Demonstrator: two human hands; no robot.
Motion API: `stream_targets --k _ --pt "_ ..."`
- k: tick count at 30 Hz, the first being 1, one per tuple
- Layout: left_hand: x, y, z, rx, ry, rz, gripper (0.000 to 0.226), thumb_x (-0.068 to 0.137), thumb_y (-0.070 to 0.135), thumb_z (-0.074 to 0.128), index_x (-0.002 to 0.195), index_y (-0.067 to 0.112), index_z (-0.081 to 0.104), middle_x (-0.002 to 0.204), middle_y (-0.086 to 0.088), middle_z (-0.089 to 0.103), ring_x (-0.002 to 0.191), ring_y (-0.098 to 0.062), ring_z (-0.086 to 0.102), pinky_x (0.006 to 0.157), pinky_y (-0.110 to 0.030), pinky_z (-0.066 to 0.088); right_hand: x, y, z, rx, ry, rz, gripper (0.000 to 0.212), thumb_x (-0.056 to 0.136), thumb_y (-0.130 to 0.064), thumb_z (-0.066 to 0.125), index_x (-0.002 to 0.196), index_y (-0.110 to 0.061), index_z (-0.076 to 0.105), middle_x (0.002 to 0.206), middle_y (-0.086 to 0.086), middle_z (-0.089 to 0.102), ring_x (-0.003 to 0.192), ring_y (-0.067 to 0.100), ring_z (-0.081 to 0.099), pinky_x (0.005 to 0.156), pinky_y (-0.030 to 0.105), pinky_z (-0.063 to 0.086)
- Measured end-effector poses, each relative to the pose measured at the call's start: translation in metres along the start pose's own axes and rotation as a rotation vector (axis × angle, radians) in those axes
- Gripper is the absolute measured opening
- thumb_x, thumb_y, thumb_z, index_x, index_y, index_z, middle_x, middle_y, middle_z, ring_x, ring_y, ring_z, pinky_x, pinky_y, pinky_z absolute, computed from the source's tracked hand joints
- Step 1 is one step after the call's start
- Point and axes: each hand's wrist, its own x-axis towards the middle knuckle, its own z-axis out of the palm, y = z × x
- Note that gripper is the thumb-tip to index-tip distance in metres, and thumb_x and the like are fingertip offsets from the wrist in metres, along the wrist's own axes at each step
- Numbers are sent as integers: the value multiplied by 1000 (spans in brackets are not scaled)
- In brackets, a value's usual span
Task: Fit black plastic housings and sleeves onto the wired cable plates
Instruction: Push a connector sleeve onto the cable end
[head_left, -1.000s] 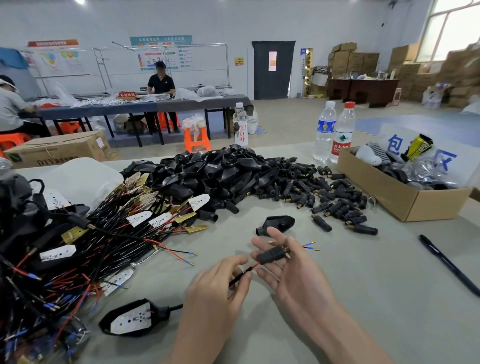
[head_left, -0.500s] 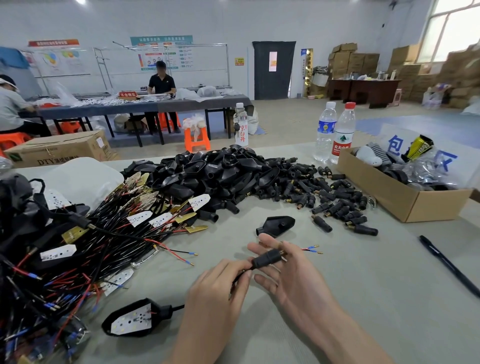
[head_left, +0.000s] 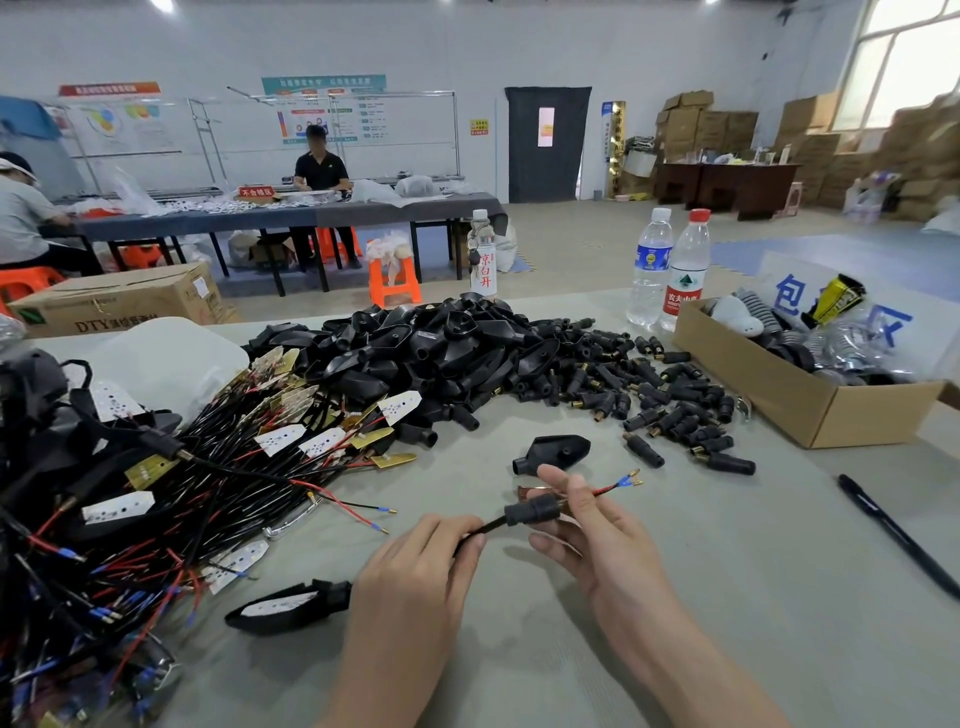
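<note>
My right hand (head_left: 597, 540) pinches a short black sleeve (head_left: 532, 510) threaded on a black cable. Red and blue wire ends (head_left: 621, 482) stick out past my fingers. My left hand (head_left: 415, 587) pinches the cable (head_left: 480, 530) just left of the sleeve. The cable runs back under my left hand to a white plate seated in a black housing (head_left: 285, 608) lying on the table. A single loose black housing (head_left: 553, 452) lies just beyond my right hand. Behind it is a big heap of black housings (head_left: 426, 348) and loose sleeves (head_left: 660, 395).
A tangle of wired cable plates (head_left: 156, 493) fills the left side. An open cardboard box (head_left: 789, 389) stands at the right, with two water bottles (head_left: 670, 270) behind it. A black pen (head_left: 893, 530) lies at the far right. People sit at tables in the background.
The sleeve has slid further along the cable toward my left hand, so more of the red and blue wire ends show past my right fingers. Both hands rose slightly.
</note>
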Motion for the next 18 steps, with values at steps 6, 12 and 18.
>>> stream_targets --k 6,12,18 --pt "1 -5 1 18 -5 -28 25 94 40 49 93 28 71 79 15 63 64 -10 59 59 -24 46 3 -1 -4 10 62 -31 32 98 -35 52 111 -15 73 101 13 76 85 20 74 72 21 58" --pt "-2 -5 -1 -64 -97 -40 15 91 38 57 93 31 71 81 17 63 66 -10 60 60 -32 53 4 -3 -8 -78 114 -43 27 99 -36 52 110 -24 74 98 6 77 90 20 74 66 25 59" --pt "-1 -7 5 -39 -77 53 23 92 41 51 91 29 71 80 19 64 67 -3 56 74 -24 41 4 -3 -13 -180 182 -107 25 101 -36 49 105 -27 73 85 0 78 74 18 75 59 25 59"
